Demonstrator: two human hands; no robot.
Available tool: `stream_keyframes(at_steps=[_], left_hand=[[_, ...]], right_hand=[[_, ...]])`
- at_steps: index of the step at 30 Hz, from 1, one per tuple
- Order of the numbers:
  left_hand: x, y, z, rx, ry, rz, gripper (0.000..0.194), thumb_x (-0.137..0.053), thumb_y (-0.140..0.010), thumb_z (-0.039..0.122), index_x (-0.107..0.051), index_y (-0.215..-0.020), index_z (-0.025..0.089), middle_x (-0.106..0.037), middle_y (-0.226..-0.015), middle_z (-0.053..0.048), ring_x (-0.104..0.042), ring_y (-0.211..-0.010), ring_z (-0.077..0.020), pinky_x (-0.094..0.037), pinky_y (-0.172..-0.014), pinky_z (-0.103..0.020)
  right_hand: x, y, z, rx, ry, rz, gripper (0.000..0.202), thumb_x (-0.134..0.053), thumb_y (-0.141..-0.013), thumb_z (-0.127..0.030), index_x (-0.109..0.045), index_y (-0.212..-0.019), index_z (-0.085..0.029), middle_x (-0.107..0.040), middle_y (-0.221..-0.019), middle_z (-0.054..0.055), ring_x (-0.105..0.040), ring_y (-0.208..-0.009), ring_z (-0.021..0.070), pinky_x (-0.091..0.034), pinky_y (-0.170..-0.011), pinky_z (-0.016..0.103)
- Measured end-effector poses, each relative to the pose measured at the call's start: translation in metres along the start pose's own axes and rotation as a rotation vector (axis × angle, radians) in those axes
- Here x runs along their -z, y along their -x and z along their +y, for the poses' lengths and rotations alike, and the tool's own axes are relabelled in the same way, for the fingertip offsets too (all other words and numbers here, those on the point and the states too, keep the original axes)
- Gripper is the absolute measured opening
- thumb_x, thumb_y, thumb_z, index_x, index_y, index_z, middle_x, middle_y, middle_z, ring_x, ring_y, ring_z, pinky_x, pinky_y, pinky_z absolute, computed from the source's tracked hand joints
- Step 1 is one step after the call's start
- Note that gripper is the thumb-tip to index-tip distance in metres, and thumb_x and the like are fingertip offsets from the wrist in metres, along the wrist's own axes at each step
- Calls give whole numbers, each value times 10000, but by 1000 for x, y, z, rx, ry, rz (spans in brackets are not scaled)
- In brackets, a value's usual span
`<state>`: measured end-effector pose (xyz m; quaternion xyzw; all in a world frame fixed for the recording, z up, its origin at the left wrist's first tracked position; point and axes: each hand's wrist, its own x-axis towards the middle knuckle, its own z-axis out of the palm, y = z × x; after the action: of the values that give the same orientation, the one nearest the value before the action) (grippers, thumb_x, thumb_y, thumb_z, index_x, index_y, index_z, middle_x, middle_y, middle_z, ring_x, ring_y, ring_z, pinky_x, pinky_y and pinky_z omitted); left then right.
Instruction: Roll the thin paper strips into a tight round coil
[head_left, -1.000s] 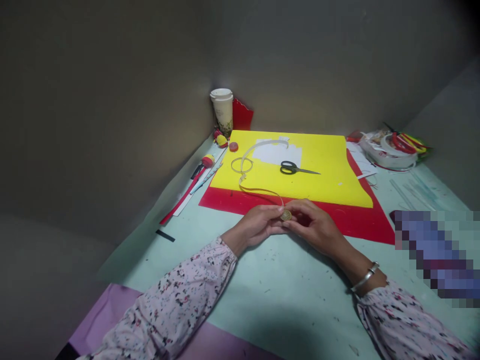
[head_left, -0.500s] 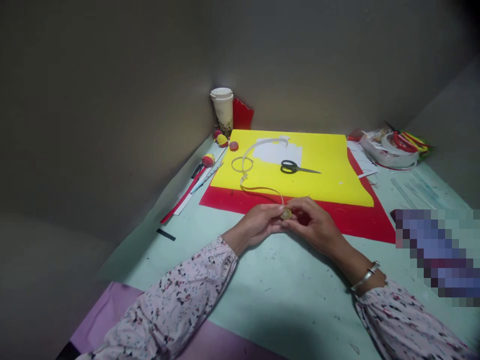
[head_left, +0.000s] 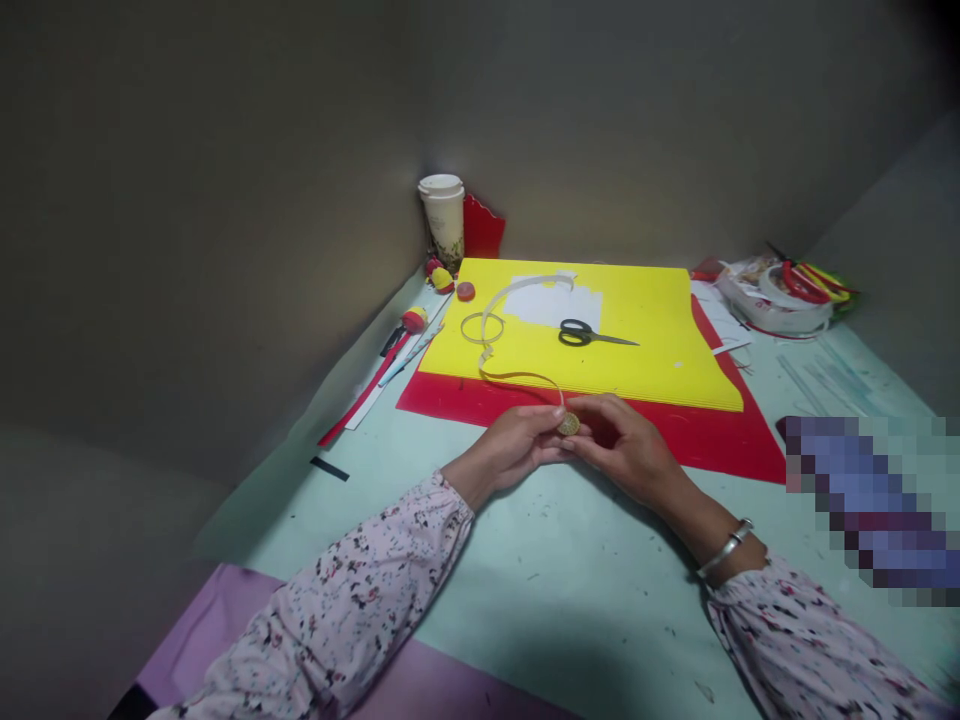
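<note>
A small round coil of narrow strip (head_left: 569, 424), gold-beige with a speckled face, is between my two hands. My left hand (head_left: 517, 440) pinches it at its left edge, thumb on top. From the right, my right hand (head_left: 630, 445) closes its thumb and fingertips on the coil's other edge. A thin pale strip (head_left: 525, 377) runs from the coil up onto the yellow sheets (head_left: 637, 380), where it twists and curves. Black-handled scissors (head_left: 598, 334) lie on the yellow sheets, beside a white paper piece (head_left: 551, 305).
Red sheet (head_left: 442, 400) lies under the yellow stack. A lidded paper cup (head_left: 444, 220) stands at the back corner by the walls. Red and yellow coiled pieces (head_left: 414, 320) and strips (head_left: 367, 385) lie at left. A plastic container of strip rolls (head_left: 787, 300) sits back right.
Both hands stay around the coil, which has turned slightly so more of its face shows. The whole view has shifted a little.
</note>
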<state>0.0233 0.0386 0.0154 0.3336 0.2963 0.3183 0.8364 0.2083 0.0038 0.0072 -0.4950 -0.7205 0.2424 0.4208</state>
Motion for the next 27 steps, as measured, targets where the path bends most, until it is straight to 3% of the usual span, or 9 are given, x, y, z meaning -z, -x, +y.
stream_keyframes(at_steps=[6, 16, 22, 27], left_hand=[[0, -1, 0, 6, 4, 14, 184, -574, -956, 159, -726, -948, 56, -739, -957, -166, -717, -850, -170, -571, -882, -328], [1, -1, 0, 11, -8, -4, 179, -576, -954, 163, -722, -956, 59, -741, -986, -175, -725, -860, -176, -553, -947, -385], [1, -1, -1, 0, -11, 14, 169, -586, -952, 169, -715, -955, 60, -740, -976, -174, -720, -840, -166, -561, -894, -332], [1, -1, -2, -7, -10, 8, 176, -580, -951, 166, -723, -945, 63, -738, -966, -161, -708, -851, -157, -562, -869, -306]], right_hand=[[1, -1, -2, 36, 17, -6, 205, -730, -852, -302, -673, -1042, -250, -703, -1031, 81, -668, -955, 250, -559, -822, 422], [3, -1, -3, 40, -12, -61, 227, -677, -875, -299, -690, -1101, -273, -712, -1101, 86, -671, -1022, 263, -562, -855, 447], [-1, 0, -1, 46, 64, 0, 277, -739, -833, -327, -652, -1082, -243, -693, -1060, 98, -665, -972, 268, -557, -811, 431], [-1, -1, -4, 70, 43, -3, 170, -704, -865, -315, -653, -1015, -254, -689, -1012, 76, -658, -942, 248, -548, -804, 410]])
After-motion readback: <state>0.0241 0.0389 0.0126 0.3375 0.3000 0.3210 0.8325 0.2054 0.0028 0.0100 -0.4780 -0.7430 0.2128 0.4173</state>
